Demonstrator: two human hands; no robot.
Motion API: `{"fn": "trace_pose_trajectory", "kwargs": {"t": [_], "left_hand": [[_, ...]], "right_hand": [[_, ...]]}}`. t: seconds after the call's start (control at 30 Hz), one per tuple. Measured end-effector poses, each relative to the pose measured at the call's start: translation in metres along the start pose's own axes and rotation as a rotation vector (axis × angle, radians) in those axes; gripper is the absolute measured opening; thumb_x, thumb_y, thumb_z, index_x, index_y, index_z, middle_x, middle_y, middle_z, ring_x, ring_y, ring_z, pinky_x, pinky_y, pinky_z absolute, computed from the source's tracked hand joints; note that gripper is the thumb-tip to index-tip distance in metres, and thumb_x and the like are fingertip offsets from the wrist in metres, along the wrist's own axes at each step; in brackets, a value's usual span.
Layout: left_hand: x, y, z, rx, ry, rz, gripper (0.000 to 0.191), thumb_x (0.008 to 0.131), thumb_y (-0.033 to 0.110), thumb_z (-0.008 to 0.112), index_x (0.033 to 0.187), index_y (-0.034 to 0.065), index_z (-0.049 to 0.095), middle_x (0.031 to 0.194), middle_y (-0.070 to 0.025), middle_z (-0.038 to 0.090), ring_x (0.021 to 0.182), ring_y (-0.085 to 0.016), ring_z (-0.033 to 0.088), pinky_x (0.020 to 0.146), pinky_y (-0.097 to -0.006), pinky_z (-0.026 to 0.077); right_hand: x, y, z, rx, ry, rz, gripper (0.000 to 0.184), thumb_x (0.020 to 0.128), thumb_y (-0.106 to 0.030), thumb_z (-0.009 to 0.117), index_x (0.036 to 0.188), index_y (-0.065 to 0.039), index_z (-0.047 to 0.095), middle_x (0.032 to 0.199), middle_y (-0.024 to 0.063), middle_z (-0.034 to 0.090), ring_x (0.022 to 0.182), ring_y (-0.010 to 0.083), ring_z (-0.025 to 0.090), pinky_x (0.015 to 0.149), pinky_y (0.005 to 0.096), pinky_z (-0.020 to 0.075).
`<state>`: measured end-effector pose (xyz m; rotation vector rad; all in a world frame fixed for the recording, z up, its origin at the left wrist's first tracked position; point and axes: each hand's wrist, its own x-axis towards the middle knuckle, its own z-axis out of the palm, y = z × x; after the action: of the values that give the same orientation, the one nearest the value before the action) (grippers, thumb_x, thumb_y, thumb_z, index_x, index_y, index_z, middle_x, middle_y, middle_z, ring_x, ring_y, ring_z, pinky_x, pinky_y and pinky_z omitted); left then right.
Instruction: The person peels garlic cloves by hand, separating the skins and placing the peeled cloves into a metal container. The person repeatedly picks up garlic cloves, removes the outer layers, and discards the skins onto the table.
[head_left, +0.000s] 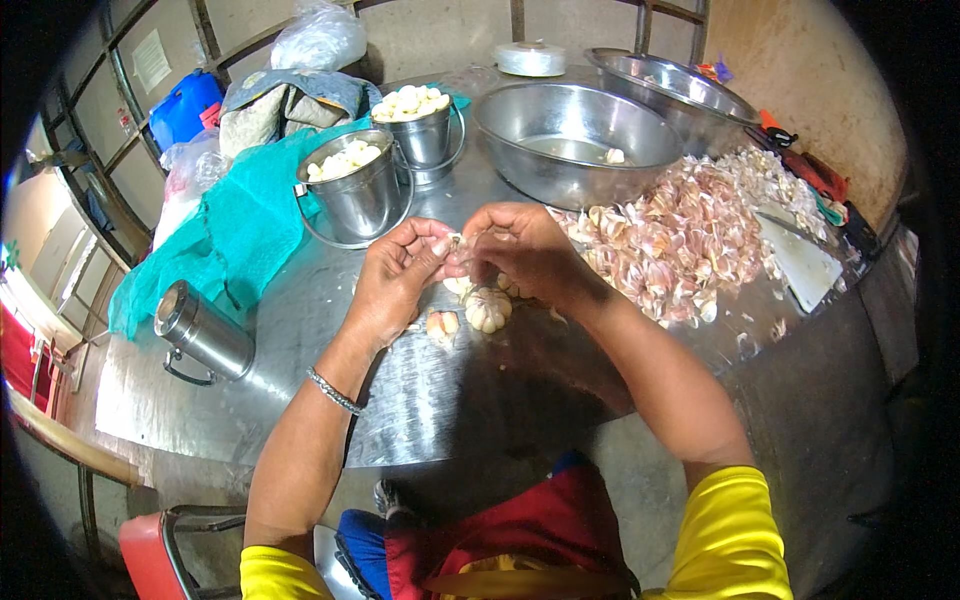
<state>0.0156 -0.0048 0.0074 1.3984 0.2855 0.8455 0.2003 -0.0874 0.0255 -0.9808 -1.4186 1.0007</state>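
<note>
My left hand (405, 274) and my right hand (525, 251) meet over the metal table (292, 300), their fingertips pinching a small piece of garlic (455, 240) between them. Just below them lie a whole garlic bulb (488, 310) and a partly broken bulb (442, 325), with more garlic partly hidden under my fingers. To the right of my right hand spreads a large heap of garlic cloves and skins (675, 232). Two steel pails, one nearer (356, 191) and one farther (424, 142), hold peeled cloves beyond my left hand.
A wide steel basin (577, 176) with a clove inside stands behind the heap; another basin (675, 90) is farther back. Teal mesh (225, 225) and a lidded metal canister (206, 330) lie left. A white-bladed tool or board (802, 262) rests right. A red chair (142, 555) stands lower left.
</note>
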Motion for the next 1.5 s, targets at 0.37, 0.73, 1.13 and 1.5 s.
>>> {"fn": "trace_pose_trajectory", "kwargs": {"t": [0.37,0.73,1.13,1.5], "left_hand": [[-0.001,0.005,0.004,0.180,0.013,0.086,0.022,0.096,0.003,0.063,0.116,-0.0011,0.053,0.097,-0.0077,0.065,0.087,-0.012,0.066,0.079,-0.0266,0.057],[-0.002,0.009,0.002,0.155,-0.023,0.017,0.028,0.096,0.004,0.063,0.121,0.0002,0.051,0.096,-0.0058,0.064,0.085,-0.012,0.066,0.077,-0.0267,0.058],[0.003,0.008,-0.011,-0.140,-0.109,-0.050,0.023,0.100,0.011,0.058,0.122,0.0020,0.057,0.099,-0.0045,0.063,0.092,-0.013,0.064,0.088,-0.0343,0.058],[0.002,-0.001,-0.009,0.023,-0.060,-0.015,0.022,0.097,0.008,0.063,0.118,0.0017,0.060,0.104,-0.0089,0.070,0.088,-0.013,0.067,0.081,-0.0308,0.060]], "right_hand": [[-0.003,-0.003,0.000,-0.377,0.085,-0.181,0.023,0.095,-0.017,0.065,0.104,0.003,0.069,0.089,0.0050,0.069,0.079,0.0102,0.062,0.073,0.0269,0.0510],[0.001,0.019,-0.001,-0.585,0.050,-0.340,0.022,0.102,-0.020,0.053,0.098,0.001,0.056,0.081,0.0109,0.063,0.073,0.0175,0.060,0.069,0.0334,0.0497],[0.002,0.005,-0.008,-0.652,0.184,-0.339,0.021,0.098,-0.017,0.058,0.104,0.002,0.064,0.087,0.0115,0.066,0.075,0.0179,0.065,0.070,0.0314,0.0526],[0.005,0.011,-0.006,-0.709,0.096,-0.472,0.019,0.092,-0.016,0.068,0.100,0.001,0.068,0.086,0.0129,0.065,0.075,0.0200,0.062,0.068,0.0324,0.0492]]}}
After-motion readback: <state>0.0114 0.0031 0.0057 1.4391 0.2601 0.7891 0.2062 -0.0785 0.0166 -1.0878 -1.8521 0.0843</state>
